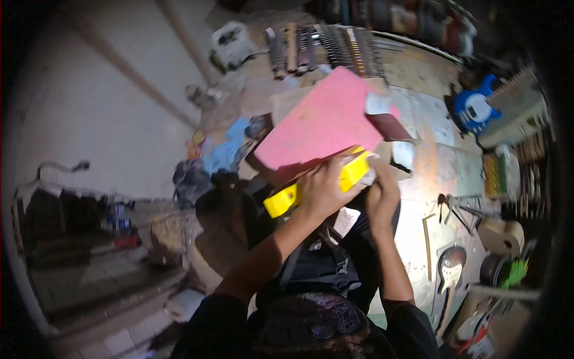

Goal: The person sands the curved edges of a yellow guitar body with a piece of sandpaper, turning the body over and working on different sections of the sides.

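Observation:
Across my lap sits a bright yellow, thick, flat-sided piece (281,202) with a curved outline; its exact kind does not show. My left hand (324,184) is wrapped over its middle, the fingers closed round it. At the far right end of the piece, my right hand (384,196) is closed, with a small pale scrap (370,172) between its fingers and the yellow surface. Blur hides whether that scrap is cloth or paper. Just beyond both hands lies a large pink foam-like slab (323,116) with a dark brown sheet (388,127) at its right edge.
Rows of long, narrow fretted strips (338,48) lie at the back. A blue guitar (476,107) leans at the far right, above a black-and-white guitar (450,269) and a metal stand (463,208). Blue cloth (227,149) and a white plastic bag (232,45) are on the left.

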Tool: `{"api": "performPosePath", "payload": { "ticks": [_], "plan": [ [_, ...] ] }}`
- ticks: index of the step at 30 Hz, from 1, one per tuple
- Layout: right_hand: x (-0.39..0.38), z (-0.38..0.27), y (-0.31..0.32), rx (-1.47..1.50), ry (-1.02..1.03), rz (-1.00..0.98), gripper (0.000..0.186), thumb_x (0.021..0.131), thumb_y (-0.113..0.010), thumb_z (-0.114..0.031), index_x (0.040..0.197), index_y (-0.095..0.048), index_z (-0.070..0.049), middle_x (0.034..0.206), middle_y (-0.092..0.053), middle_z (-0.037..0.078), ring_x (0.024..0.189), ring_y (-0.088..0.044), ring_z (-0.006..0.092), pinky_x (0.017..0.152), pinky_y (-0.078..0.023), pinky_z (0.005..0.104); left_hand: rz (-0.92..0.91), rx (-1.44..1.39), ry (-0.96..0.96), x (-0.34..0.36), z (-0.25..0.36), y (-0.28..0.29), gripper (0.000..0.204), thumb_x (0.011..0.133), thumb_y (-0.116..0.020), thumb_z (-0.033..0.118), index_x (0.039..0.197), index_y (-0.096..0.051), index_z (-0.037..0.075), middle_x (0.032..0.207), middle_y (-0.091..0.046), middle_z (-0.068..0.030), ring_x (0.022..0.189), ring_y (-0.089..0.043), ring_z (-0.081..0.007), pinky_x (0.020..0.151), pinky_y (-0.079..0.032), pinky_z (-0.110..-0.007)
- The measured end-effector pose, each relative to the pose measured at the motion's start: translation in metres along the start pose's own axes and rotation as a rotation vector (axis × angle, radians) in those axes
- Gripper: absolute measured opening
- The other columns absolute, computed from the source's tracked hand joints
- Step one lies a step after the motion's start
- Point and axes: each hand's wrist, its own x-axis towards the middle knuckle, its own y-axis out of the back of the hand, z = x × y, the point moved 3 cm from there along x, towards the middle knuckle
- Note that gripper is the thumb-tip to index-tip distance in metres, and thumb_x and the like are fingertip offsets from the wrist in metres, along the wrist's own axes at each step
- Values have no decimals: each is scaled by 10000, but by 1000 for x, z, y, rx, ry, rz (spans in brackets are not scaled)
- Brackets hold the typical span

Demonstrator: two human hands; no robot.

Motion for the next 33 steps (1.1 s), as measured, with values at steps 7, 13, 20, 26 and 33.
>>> {"api": "performPosePath", "payload": {
  "ticks": [7,13,20,26,33],
  "plan": [
    [-1,-17,-3,-4,65,-11,446,832,-492,161,1193,-714,23,1181,-728,233,1127,-710,365,1011,-527,416,-10,-48,-5,-6,-2,4,622,728,-866,275,1269,-609,105,1044,-743,-165,936,-736,-367,815,-584,-476],
    [-18,-44,-3,82,149,-86,468,853,-493,168,1224,-725,1,1196,-724,222,1140,-699,370,1016,-523,410,63,-35,-41,-7,-6,7,539,767,-889,330,1167,-645,65,985,-750,-160,854,-745,-367,736,-607,-456],
    [-14,-42,0,84,150,-77,417,868,-521,172,1173,-748,3,1176,-740,211,1132,-713,363,1021,-531,410,62,6,-6,-5,-4,6,560,737,-896,269,1183,-631,58,953,-756,-170,824,-754,-371,720,-612,-448],
    [1,-17,1,24,34,-9,452,862,-493,184,1194,-741,2,1184,-733,215,1142,-711,364,1005,-540,394,29,-6,11,-1,3,8,567,717,-903,231,1184,-638,49,1007,-764,-170,865,-766,-356,754,-617,-434],
    [2,2,0,47,-43,-4,447,863,-476,185,1179,-736,7,1173,-734,227,1116,-719,366,1017,-536,421,43,5,-35,-1,3,7,549,727,-898,218,1189,-645,61,1004,-769,-147,851,-769,-342,757,-619,-423]
  ]
}}
